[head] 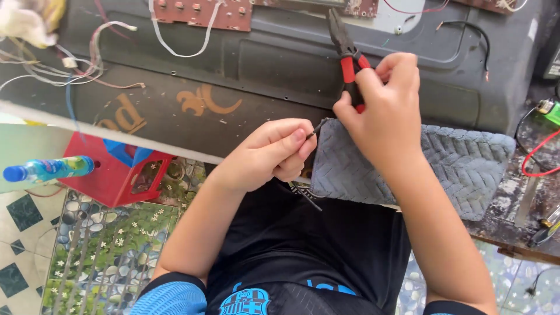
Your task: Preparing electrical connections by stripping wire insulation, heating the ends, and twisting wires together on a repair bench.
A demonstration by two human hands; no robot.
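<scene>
Red-handled pliers (pixel 349 64) sit in the right hand (pixel 382 111), whose fingers are wrapped tight round the grips; the dark jaws point up toward eleven o'clock, over the grey casing (pixel 280 64) of a large appliance lying flat. At seven o'clock from that hand, the left hand (pixel 271 154) pinches a thin dark wire (pixel 318 127) between thumb and forefinger, its other fingers curled in. The wire's free end reaches up to just beside the right hand's lower knuckles. Both hands hover near the left edge of a grey ribbed cloth (pixel 466 166) spread on the bench edge. At nine o'clock, well apart, a red box (pixel 108 178) rests on the patterned floor with a blue bottle (pixel 49 169) beside it. Loose wires (pixel 64 67) trail at ten o'clock, and a brown circuit board (pixel 204 13) lies at twelve.
</scene>
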